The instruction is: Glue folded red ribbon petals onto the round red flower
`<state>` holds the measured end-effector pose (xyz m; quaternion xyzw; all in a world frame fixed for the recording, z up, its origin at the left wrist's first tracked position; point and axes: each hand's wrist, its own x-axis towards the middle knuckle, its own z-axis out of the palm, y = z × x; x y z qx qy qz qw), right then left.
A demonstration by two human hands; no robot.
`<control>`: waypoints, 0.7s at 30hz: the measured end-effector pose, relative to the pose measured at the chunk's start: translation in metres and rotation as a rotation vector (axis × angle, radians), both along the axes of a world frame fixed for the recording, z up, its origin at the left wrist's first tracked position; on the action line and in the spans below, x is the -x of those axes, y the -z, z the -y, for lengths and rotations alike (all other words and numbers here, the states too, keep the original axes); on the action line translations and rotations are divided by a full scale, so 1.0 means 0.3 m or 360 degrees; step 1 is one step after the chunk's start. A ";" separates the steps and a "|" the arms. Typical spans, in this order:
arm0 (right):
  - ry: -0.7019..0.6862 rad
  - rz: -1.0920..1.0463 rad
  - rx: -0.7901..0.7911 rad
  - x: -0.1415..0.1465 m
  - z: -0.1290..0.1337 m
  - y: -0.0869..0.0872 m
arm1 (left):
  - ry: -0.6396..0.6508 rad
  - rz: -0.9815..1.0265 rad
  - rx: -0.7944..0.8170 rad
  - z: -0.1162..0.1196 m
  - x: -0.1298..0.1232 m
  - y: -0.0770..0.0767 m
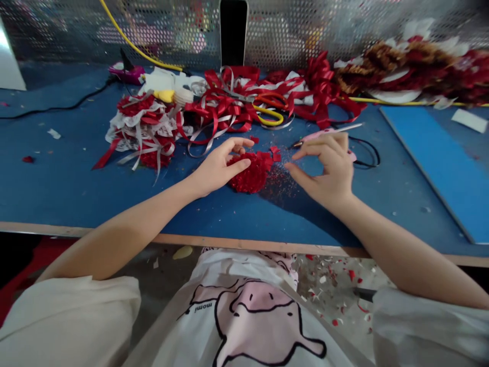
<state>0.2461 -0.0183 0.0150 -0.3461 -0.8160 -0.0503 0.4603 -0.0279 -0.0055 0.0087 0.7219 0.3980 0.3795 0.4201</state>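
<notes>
A ruffled red ribbon flower (250,176) lies on the blue tabletop. My left hand (219,165) is at its upper left, thumb over the flower, forefinger stretched out and the other fingers curled behind its edge. Small red ribbon pieces (275,153) sit by the flower's upper right. To the right, my right hand (328,165) is held over the table, with a narrow gap between thumb and forefinger tips and nothing visible between them. Partly hidden behind it is a pink glue gun (319,134) with a pale stick at its back and a dark cord.
Red and grey ribbons (214,109) heap along the back, with orange- and yellow-handled scissors (269,114) on them. White-and-red lace flowers (143,130) pile at left, near a purple tool (130,75). A phone (233,33) stands behind; a blue board (439,168) lies right.
</notes>
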 end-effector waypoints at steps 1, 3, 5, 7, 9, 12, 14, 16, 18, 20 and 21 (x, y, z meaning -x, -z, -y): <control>-0.0009 0.0056 0.0088 0.005 0.000 0.007 | 0.0004 0.0061 0.0027 0.001 -0.002 0.000; -0.0051 0.0218 0.0275 0.014 0.002 0.019 | 0.0041 0.0167 0.0086 0.004 -0.005 -0.004; -0.0116 0.0310 0.0403 0.021 0.005 0.026 | 0.0067 0.0248 0.0188 0.010 -0.007 -0.011; -0.0179 0.0196 0.0527 0.022 0.002 0.023 | 0.0054 0.0314 0.0352 0.017 -0.008 -0.020; -0.0268 -0.0190 0.0685 0.015 -0.009 0.007 | 0.0032 0.0349 0.0513 0.021 -0.008 -0.029; -0.0543 -0.0953 0.0888 -0.013 -0.037 -0.036 | 0.0018 0.0248 0.0573 0.024 -0.007 -0.036; -0.0714 -0.1253 0.1003 -0.047 -0.059 -0.073 | 0.0006 0.0033 0.0447 0.024 -0.006 -0.036; -0.0715 -0.1393 0.1066 -0.096 -0.083 -0.111 | -0.0003 -0.0254 0.0201 0.026 -0.003 -0.039; -0.0600 -0.1524 0.0998 -0.158 -0.107 -0.149 | 0.0032 -0.0462 -0.0067 0.033 0.004 -0.046; -0.0516 -0.1611 0.0910 -0.227 -0.130 -0.186 | 0.0125 -0.0541 -0.0232 0.045 0.015 -0.058; -0.0483 -0.1641 0.0866 -0.260 -0.139 -0.206 | 0.0183 -0.0554 -0.0260 0.052 0.022 -0.065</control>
